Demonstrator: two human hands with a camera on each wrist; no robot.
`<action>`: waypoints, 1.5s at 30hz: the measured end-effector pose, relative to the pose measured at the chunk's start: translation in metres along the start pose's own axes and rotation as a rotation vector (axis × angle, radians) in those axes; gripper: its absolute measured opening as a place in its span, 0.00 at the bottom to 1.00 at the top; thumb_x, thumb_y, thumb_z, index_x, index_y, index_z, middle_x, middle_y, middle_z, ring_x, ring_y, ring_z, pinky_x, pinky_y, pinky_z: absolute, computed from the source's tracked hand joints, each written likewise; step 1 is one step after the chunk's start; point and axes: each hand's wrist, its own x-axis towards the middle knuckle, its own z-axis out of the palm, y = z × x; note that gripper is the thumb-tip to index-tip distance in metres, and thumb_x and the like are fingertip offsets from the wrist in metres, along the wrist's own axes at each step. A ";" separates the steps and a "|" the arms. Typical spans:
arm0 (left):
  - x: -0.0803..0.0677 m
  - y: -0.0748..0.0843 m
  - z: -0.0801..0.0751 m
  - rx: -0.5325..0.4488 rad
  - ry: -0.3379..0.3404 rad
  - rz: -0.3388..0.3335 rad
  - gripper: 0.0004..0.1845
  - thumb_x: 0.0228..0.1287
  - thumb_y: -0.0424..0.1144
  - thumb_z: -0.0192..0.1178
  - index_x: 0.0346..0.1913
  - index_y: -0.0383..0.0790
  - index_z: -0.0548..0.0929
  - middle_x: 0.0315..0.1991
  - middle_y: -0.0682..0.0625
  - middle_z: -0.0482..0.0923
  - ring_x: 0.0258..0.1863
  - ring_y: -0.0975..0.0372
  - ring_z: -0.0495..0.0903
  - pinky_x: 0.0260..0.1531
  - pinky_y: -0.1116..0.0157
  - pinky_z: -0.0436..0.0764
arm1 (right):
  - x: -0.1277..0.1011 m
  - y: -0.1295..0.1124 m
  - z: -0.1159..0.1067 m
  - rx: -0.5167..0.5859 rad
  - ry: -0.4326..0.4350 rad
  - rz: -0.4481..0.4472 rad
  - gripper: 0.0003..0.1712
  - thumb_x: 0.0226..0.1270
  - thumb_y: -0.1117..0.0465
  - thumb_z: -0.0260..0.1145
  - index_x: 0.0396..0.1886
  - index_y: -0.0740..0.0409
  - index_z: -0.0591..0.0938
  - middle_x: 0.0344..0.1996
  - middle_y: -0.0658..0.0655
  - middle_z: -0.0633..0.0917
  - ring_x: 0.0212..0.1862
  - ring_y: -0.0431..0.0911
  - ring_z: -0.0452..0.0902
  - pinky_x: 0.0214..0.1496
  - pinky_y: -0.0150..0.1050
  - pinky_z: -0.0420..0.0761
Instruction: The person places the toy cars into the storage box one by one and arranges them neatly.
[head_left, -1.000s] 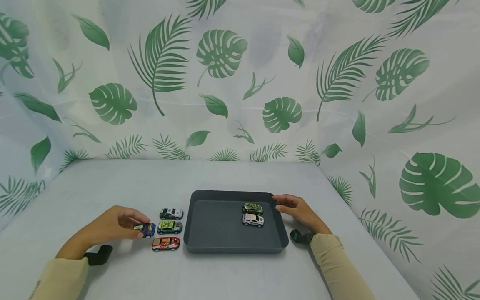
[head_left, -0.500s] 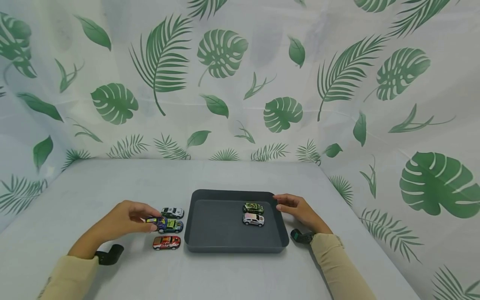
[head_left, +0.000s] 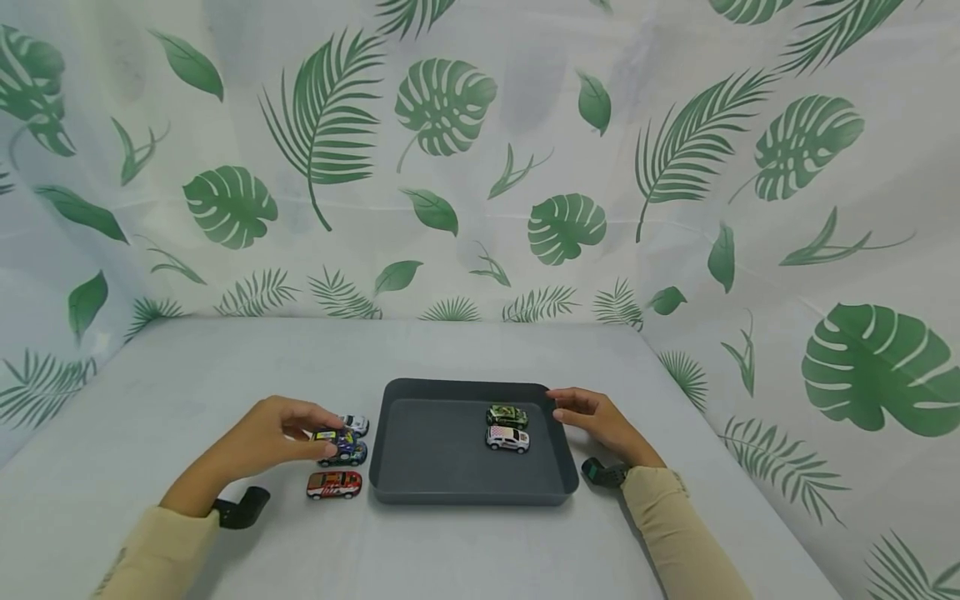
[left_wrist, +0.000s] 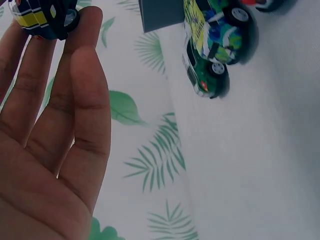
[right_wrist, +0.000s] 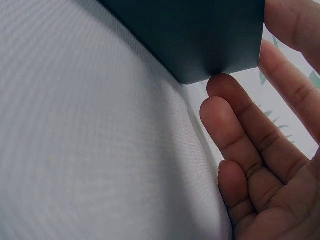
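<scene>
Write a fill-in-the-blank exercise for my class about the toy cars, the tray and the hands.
1. The left hand pinches the ____ car.
2. Inside the tray stand ____ cars.
3. The red car stands on the table, ____ of the tray as the head view shows it.
4. The right hand rests at the tray's far right ____.

Missing words: blue; two; left; corner
</scene>
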 end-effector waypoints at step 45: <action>0.067 0.030 0.068 -0.095 -0.057 0.055 0.16 0.65 0.37 0.79 0.53 0.34 0.93 0.50 0.45 0.91 0.43 0.59 0.89 0.45 0.65 0.87 | 0.001 0.003 0.000 0.024 -0.014 -0.025 0.27 0.80 0.60 0.70 0.72 0.68 0.80 0.68 0.69 0.82 0.66 0.54 0.81 0.69 0.44 0.76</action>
